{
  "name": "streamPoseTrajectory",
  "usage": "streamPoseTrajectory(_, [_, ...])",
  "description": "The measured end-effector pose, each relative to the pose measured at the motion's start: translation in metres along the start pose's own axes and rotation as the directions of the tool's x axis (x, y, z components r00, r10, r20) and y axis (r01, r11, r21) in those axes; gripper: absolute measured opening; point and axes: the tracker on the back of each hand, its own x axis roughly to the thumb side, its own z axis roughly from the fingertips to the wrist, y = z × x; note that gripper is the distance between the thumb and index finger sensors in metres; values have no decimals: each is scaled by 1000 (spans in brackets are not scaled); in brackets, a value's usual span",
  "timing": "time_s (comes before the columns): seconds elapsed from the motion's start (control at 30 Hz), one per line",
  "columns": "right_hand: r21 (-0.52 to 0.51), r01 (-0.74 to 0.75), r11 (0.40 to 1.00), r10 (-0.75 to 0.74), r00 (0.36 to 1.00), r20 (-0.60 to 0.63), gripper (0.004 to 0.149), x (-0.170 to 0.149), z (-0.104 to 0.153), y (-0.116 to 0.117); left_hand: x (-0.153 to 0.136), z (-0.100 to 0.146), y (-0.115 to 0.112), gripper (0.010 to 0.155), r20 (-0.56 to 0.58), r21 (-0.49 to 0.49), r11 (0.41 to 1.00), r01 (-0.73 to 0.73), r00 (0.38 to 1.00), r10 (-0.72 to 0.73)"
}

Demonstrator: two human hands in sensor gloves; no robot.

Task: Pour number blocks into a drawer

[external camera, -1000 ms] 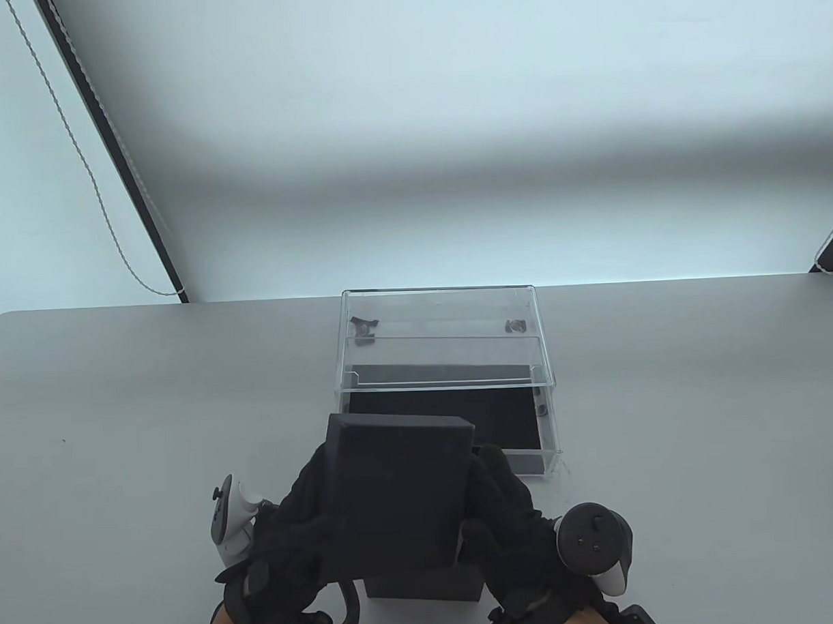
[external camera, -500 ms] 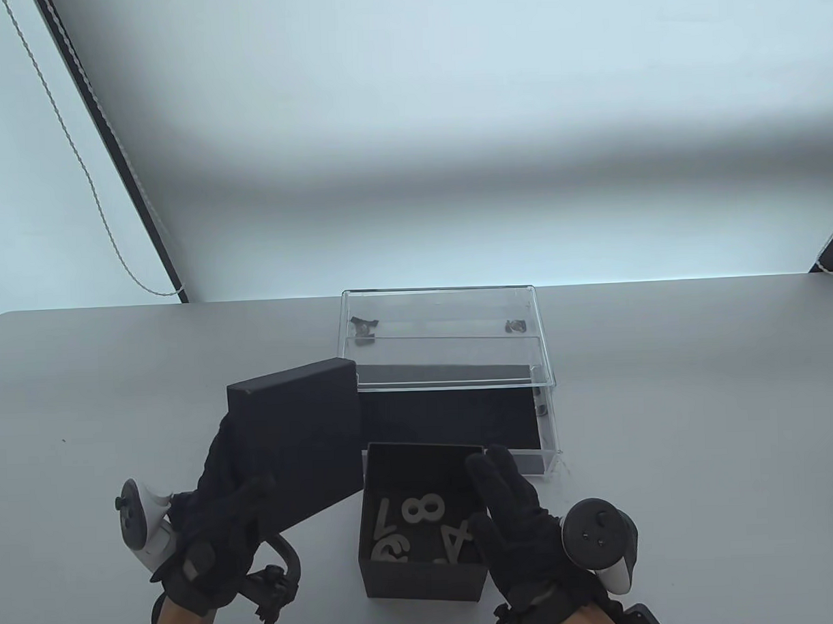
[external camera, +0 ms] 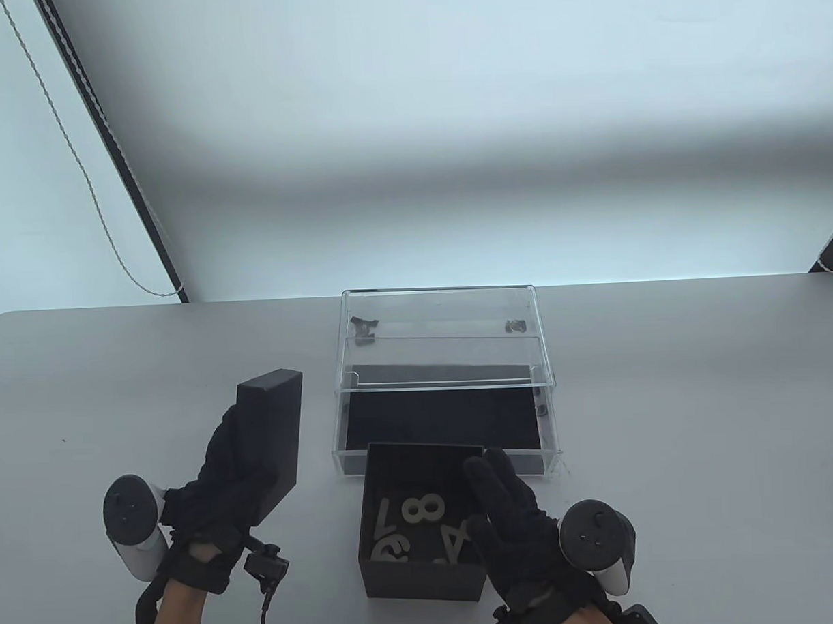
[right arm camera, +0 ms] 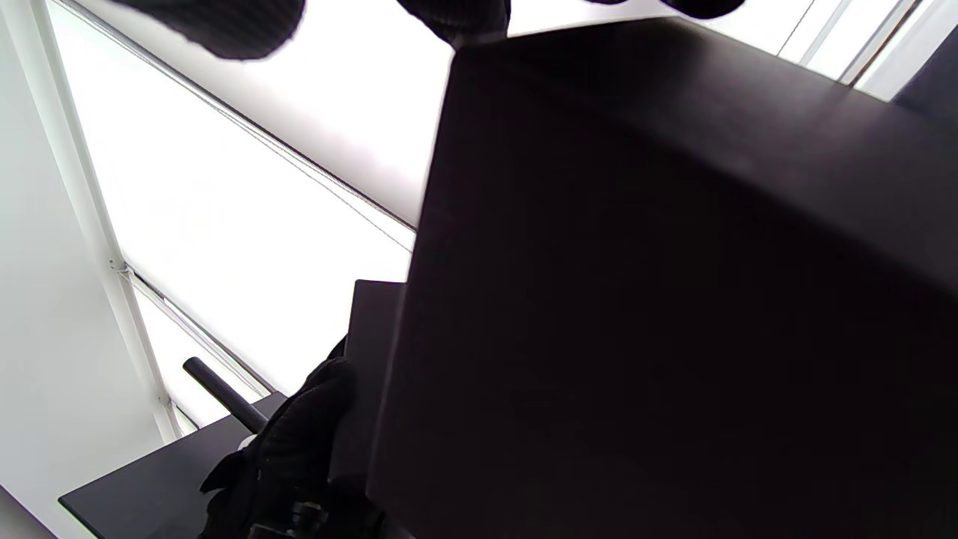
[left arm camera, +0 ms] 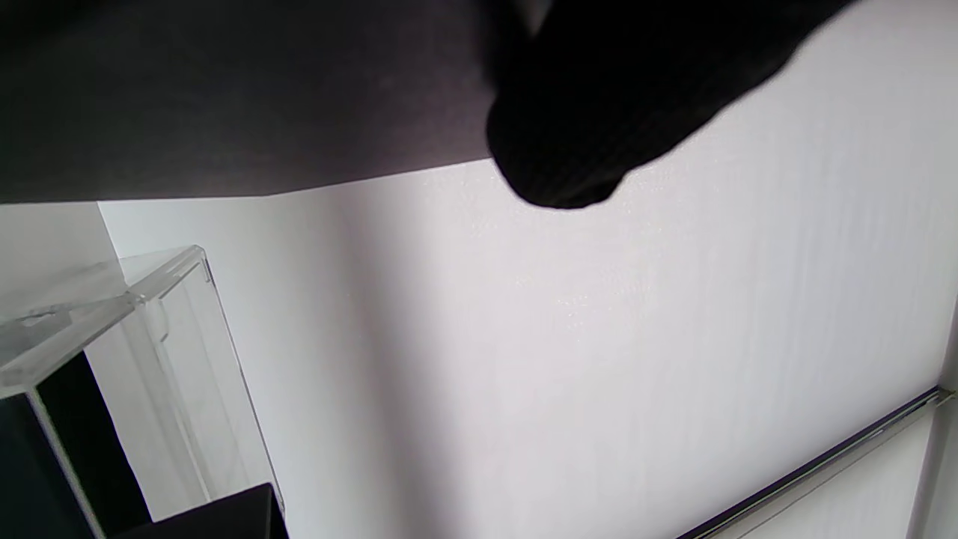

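Left hand (external camera: pixel 224 482) lifted lid (external camera: pixel 274 443) off box (external camera: pixel 423 516), carried it left; number blocks (external camera: pixel 423 509) exposed.

A beaded blind cord (external camera: pixel 77 160) hangs beside a dark window frame bar (external camera: pixel 110 145) behind the grey table (external camera: pixel 666 419).

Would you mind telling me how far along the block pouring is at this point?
Done: the black lid is off the black box, and the clear drawer stands pulled open. In hand: the left hand holds the lid to the left of the box, while the right hand rests on the box's right side. Left: the number blocks all lie in the box; none poured yet.
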Motion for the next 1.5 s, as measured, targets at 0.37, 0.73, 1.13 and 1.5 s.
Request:
streamPoseTrajectory(0.37, [18, -7, 1000, 7, 1000, -7, 81, 0, 0, 3, -30, -4, -13, 79, -138, -147, 899, 412, 892, -431])
streamPoseTrajectory(0.73, [18, -7, 1000, 7, 1000, -10, 80, 0, 0, 3, -56, -5, -32, 76, -174, -289, 772, 565, 762, -623])
streamPoseTrajectory(1.13, [9, -76, 997, 75, 996, 53, 81, 9, 1, 2, -71, -5, -50, 69, -189, -334, 764, 552, 755, -628])
streamPoseTrajectory(1.5, [99, -446, 890, 393, 858, 329, 84, 39, 9, 33, -68, -4, -53, 67, -208, -301, 830, 470, 817, -538])
